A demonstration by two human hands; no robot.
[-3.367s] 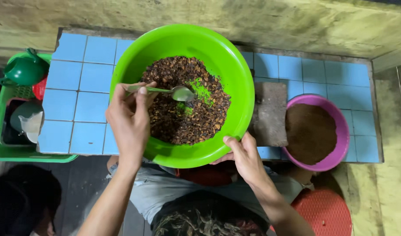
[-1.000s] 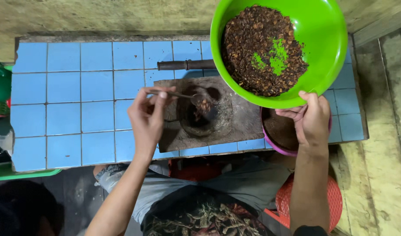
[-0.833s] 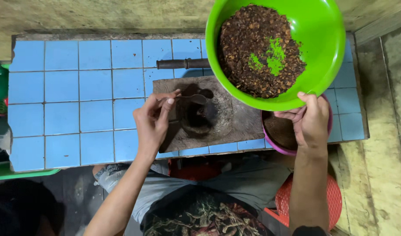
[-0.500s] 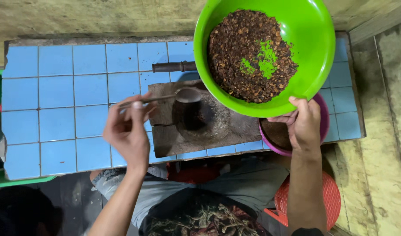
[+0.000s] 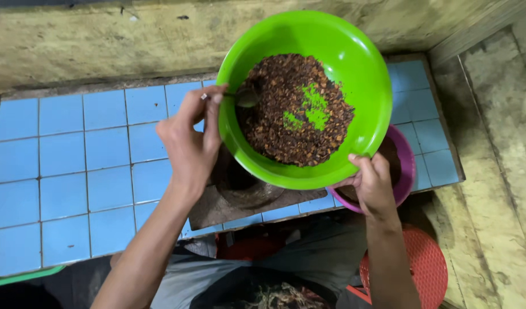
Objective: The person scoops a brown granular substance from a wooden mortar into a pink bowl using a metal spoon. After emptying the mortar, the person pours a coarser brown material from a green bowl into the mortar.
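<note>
Bright green plastic, the round bowl (image 5: 354, 51) holds a heap of dark brown crumbled bits flecked with green (the bare green floor shows through in two patches) above a blue-tiled counter (image 5: 74, 154). The right hand (image 5: 373, 184) is closed on the bowl's near rim, thumb over the edge, just above a purple bowl (image 5: 409, 166). The left hand (image 5: 191, 143) pinches a metal spoon (image 5: 240, 97) between fingertips; its long axis runs left to right, the scoop pointing right into the heap, handle end inside the pinch. A dark stone slab (image 5: 240, 197) lies beneath.
</note>
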